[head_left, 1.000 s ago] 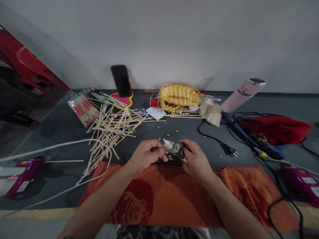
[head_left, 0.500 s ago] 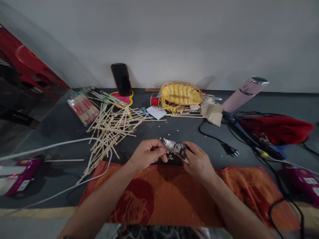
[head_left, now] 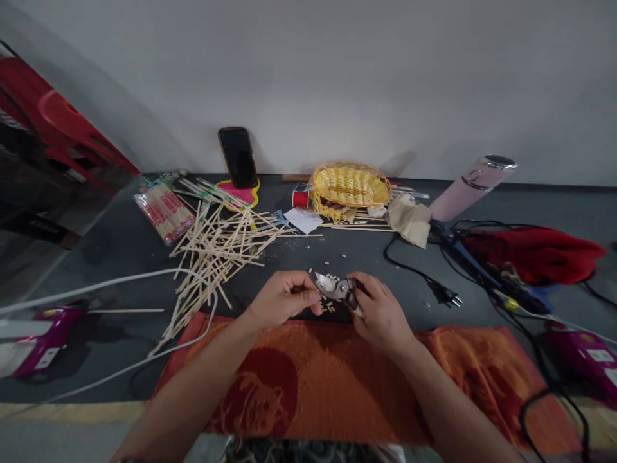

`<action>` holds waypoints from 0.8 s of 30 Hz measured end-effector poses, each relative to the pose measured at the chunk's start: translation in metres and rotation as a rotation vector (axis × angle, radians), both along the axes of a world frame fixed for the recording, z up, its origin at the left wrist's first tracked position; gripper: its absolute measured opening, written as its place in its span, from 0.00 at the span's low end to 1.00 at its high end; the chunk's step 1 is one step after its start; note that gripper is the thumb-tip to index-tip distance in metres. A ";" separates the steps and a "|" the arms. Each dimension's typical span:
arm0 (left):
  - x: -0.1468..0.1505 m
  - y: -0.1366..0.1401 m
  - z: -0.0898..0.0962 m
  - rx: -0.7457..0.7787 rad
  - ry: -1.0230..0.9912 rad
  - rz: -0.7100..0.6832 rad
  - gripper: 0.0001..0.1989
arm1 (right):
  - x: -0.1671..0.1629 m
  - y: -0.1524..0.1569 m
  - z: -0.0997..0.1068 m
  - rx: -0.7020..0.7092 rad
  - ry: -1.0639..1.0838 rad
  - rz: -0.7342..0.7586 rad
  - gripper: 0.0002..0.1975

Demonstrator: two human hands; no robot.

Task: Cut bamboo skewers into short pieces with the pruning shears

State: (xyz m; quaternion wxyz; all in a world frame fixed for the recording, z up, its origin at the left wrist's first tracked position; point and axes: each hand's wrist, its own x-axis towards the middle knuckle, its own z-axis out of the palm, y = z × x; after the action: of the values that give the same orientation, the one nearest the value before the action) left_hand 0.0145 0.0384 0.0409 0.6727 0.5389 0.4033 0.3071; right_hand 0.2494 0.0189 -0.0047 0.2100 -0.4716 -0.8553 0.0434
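Right hand (head_left: 383, 315): grip clamped round handles of pruning shears (head_left: 341, 289), presumably so blades can be worked; blades pointed left, held above surface (head_left: 366, 257). Left hand (head_left: 284, 299): fingers curled beside blades; whether grip is closed on anything cannot be told. Short wooden pieces (head_left: 331, 308) scattered under shears. Loose sticks (head_left: 222, 243) heaped farther left, seemingly for easy reach. Bundled sticks enclosed in clear packet (head_left: 164, 212), far left. Yellow basket (head_left: 351, 185) set at far middle, woven inside exposed.
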 end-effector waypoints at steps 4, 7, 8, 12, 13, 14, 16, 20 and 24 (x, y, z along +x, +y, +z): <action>-0.002 0.001 0.000 -0.151 -0.107 -0.045 0.14 | 0.001 0.001 -0.001 -0.010 0.015 0.024 0.11; -0.003 0.000 0.000 -0.262 -0.147 -0.087 0.15 | 0.001 0.001 -0.002 -0.001 0.054 0.053 0.11; -0.003 -0.001 0.000 -0.286 -0.152 -0.097 0.15 | 0.002 0.000 -0.003 0.007 0.066 0.064 0.11; -0.005 -0.001 0.001 -0.311 -0.168 -0.098 0.15 | 0.002 -0.003 -0.004 0.050 0.073 0.074 0.12; -0.005 -0.001 0.001 -0.309 -0.175 -0.097 0.14 | 0.003 -0.004 -0.004 0.057 0.066 0.068 0.12; -0.005 -0.001 0.002 -0.305 -0.180 -0.096 0.14 | 0.003 -0.004 -0.004 0.061 0.057 0.062 0.13; -0.005 -0.001 0.003 -0.285 -0.181 -0.101 0.14 | 0.003 -0.004 -0.005 0.058 0.044 0.052 0.13; -0.007 0.001 0.005 -0.245 -0.157 -0.113 0.12 | 0.003 0.000 -0.005 0.023 0.031 0.071 0.14; -0.010 0.002 0.003 -0.302 -0.155 -0.194 0.12 | 0.003 0.003 -0.004 -0.005 0.030 0.096 0.12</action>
State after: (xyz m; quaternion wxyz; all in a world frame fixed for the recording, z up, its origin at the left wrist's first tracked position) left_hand 0.0045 0.0406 0.0438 0.8014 0.4431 0.3379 0.2173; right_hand 0.2526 0.0214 -0.0082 0.2195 -0.4300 -0.8735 0.0627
